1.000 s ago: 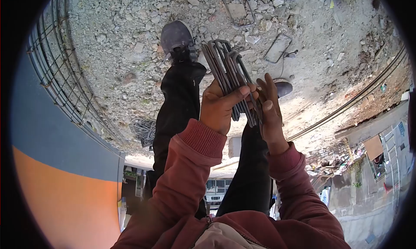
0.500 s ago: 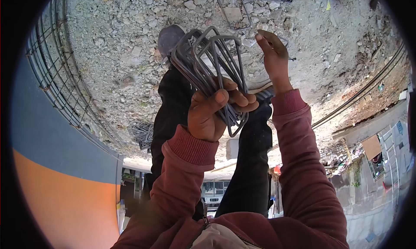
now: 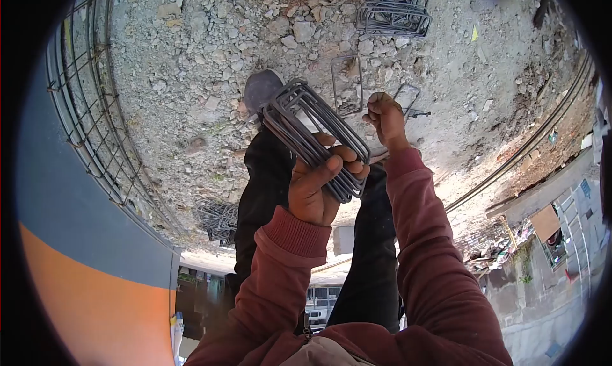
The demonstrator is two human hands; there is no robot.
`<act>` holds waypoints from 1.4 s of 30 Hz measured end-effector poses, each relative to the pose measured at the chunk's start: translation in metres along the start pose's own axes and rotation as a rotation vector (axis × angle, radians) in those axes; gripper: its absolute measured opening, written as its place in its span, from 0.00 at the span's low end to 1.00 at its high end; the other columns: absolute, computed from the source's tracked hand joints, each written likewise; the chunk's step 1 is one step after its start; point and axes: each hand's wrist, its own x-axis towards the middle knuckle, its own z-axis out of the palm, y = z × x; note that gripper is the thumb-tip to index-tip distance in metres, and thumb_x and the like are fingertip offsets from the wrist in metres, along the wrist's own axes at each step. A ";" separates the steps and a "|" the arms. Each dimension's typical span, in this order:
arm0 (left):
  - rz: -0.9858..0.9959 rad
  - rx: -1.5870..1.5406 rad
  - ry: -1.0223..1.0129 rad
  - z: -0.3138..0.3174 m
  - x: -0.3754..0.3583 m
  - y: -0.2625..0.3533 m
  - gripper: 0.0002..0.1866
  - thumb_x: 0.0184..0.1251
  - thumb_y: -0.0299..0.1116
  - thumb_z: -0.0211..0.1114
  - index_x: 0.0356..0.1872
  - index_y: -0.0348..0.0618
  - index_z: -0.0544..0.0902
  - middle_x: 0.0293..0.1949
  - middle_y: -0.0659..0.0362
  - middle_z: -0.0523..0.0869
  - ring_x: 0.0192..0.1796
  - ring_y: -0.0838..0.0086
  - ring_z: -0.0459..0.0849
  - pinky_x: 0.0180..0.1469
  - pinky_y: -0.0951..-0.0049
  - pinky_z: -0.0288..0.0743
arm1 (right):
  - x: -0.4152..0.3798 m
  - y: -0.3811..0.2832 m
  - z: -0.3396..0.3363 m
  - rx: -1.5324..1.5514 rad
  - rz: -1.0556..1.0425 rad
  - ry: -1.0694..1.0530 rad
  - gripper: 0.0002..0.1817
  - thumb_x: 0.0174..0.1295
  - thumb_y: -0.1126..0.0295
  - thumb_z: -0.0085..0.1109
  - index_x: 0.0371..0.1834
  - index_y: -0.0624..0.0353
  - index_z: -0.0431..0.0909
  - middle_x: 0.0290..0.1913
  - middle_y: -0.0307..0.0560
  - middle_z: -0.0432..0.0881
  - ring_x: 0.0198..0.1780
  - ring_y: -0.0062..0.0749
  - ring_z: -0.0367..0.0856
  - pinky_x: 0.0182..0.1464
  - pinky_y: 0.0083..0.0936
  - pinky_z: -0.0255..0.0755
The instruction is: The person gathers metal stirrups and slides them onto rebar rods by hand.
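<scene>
A bundle of bent steel rebar stirrups, narrow rectangles nested together, is gripped by my left hand, with fingers and thumb wrapped round its lower end. The bundle tilts up and to the left, over a dark shoe or boot toe. To its right, my right hand is raised with its fingers curled closed, apart from the bundle; nothing shows in it. Beyond the hands, a single stirrup lies on the ground. Another loose metal loop lies just behind my right hand, partly covered by it.
A pile of stirrups lies ahead on rubble ground. More bent steel lies at the left near my leg. A long rebar cage runs along a grey and orange wall. Long bars stretch along the right.
The stirrups in my left hand have come closer together into a more even bundle. My right hand has moved lower and slightly left, its fingers curling in. The view has shifted forward.
</scene>
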 end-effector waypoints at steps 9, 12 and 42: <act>0.045 -0.007 -0.029 -0.002 0.002 0.008 0.14 0.57 0.19 0.55 0.44 0.46 0.72 0.35 0.55 0.81 0.36 0.70 0.81 0.45 0.61 0.74 | 0.060 0.030 0.057 -1.487 -0.264 0.141 0.17 0.47 0.57 0.59 0.26 0.62 0.76 0.25 0.51 0.79 0.30 0.41 0.80 0.34 0.32 0.72; 0.059 -0.020 -0.015 -0.002 0.002 0.011 0.14 0.57 0.18 0.55 0.44 0.45 0.73 0.35 0.54 0.81 0.36 0.69 0.81 0.45 0.62 0.76 | 0.087 0.056 0.075 -1.483 -0.453 0.301 0.17 0.47 0.55 0.55 0.25 0.61 0.76 0.26 0.52 0.80 0.32 0.48 0.78 0.36 0.36 0.71; 0.058 -0.019 0.017 0.012 0.011 0.015 0.13 0.56 0.18 0.55 0.41 0.45 0.74 0.36 0.56 0.81 0.37 0.71 0.81 0.45 0.63 0.76 | 0.094 -0.102 0.004 0.522 -0.206 0.307 0.04 0.54 0.70 0.53 0.31 0.56 0.72 0.29 0.42 0.75 0.33 0.30 0.74 0.34 0.30 0.68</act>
